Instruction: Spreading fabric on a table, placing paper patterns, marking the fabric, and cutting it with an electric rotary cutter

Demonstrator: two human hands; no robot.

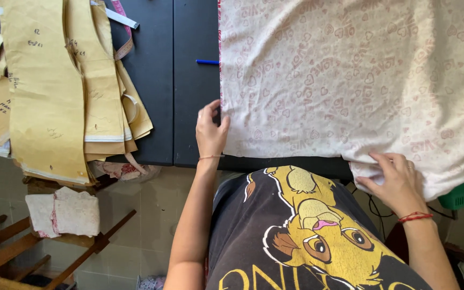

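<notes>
On dark counter (162, 80): pink heart-print fabric (350, 75) mostly spread flat; left hand (211, 130) pinching near-left edge, right hand (396, 180) gripping still-rumpled near-right corner.

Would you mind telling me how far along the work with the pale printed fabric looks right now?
Done: the pale printed fabric lies spread on the dark table, and the brown paper pattern pieces sit stacked aside. In hand: the left hand pinches its left edge and the right hand presses the overhanging near edge. Left: no pattern piece lies on the cloth yet.
</notes>
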